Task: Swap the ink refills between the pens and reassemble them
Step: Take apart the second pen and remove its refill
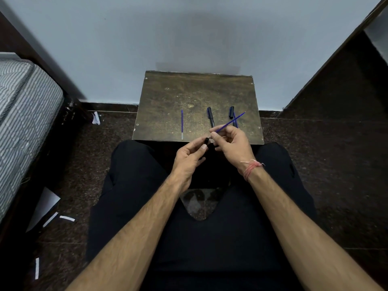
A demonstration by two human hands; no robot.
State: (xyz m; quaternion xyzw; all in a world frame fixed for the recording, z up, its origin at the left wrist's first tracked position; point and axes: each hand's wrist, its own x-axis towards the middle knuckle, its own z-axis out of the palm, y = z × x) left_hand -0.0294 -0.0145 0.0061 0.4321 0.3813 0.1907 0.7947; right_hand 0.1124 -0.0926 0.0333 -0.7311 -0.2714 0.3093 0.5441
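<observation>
Presently: left hand (pixel 190 156) gripping black pen barrel (pixel 206 141), right hand (pixel 232 143) pinching blue refill (pixel 231 122) at its mouth; second refill (pixel 182 123), capped pen (pixel 210 117) on desk (pixel 168 97).

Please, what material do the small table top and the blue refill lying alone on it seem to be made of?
Table top: probably wood or board, with a worn, dull brown finish; scuffs and pale speckles show. Blue refill: likely thin plastic tube, translucent blue with a pale end; too small to be sure.

Bare board (pixel 168 97) behind loose refill (pixel 182 124), capped pen (pixel 210 117) and cap (pixel 231 112).
</observation>
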